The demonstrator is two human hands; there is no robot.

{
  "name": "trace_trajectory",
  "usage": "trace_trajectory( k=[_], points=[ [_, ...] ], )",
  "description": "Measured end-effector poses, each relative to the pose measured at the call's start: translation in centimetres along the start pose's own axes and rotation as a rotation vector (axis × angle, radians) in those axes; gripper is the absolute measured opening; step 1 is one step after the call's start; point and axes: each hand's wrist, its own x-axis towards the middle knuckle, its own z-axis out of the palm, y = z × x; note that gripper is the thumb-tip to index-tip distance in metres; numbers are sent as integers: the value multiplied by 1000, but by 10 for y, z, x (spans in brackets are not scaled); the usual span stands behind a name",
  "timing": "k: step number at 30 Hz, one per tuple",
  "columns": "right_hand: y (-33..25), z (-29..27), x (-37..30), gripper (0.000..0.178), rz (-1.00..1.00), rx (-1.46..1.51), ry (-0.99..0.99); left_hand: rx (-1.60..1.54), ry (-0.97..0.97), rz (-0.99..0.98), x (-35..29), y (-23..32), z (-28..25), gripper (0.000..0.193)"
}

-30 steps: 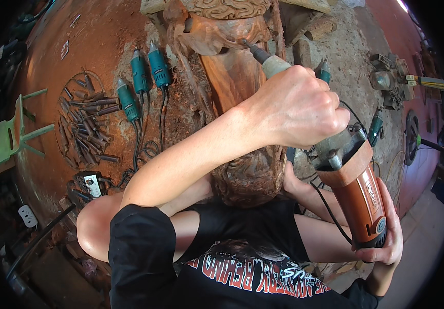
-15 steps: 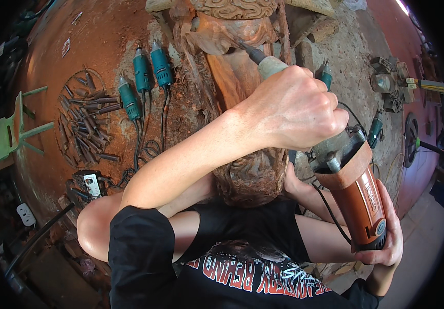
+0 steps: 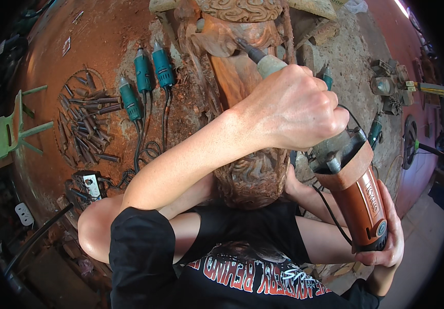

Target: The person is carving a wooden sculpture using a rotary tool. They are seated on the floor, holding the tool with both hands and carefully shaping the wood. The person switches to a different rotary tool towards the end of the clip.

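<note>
An orange-brown power carving tool (image 3: 358, 203) slants from the lower right up to the wood. My left hand (image 3: 304, 110) is closed in a fist around its grey front end, the forearm crossing over from the left. Behind, my right hand (image 3: 391, 234) wraps the rear of the motor body, its fingers partly hidden. The tool's dark tip (image 3: 246, 47) lies at the carved, wavy skirt (image 3: 219, 42) of a reddish-brown wood carving (image 3: 255, 177); whether it touches cannot be made out. That carving runs toward me between my bent legs, part of it hidden under my forearm.
Several teal rotary tools (image 3: 143, 72) with black cords lie left of the carving, others at the right. A heap of carving bits (image 3: 85, 126) lies farther left, beside a green stool (image 3: 8, 134). A white power strip (image 3: 92, 186) sits near my left knee.
The tool's tip has shifted slightly up and left along the carved skirt. Both hands keep their hold, and the carving sits marginally farther right in the picture.
</note>
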Motion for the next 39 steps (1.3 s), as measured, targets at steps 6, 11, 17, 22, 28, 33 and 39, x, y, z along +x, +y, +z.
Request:
trace_trajectory(
  k=[6, 11, 17, 22, 28, 33, 39],
  points=[
    [-1, -6, 6, 140, -38, -62, -70, 24, 39, 8, 1, -4, -6, 13],
    [-8, 1, 7, 140, -45, -76, -54, 27, 51, 13, 2, -10, -9, 13],
    [-9, -7, 2, 139, -32, -85, -65, -14, 74, 8, 5, -3, 2, 13],
    [-8, -11, 4, 139, -37, -104, -98, 4, 57, 10, 2, -4, -1, 12],
    [-11, -9, 9, 140, -39, -97, -100, 10, 64, 5, 3, -8, -1, 13],
    [-12, -5, 11, 143, -37, -38, -99, 25, 74, 7, 3, -11, -3, 13],
    [-11, -8, 18, 143, -84, -40, -133, 39, 109, 9, 4, -18, 0, 13]
  ],
)
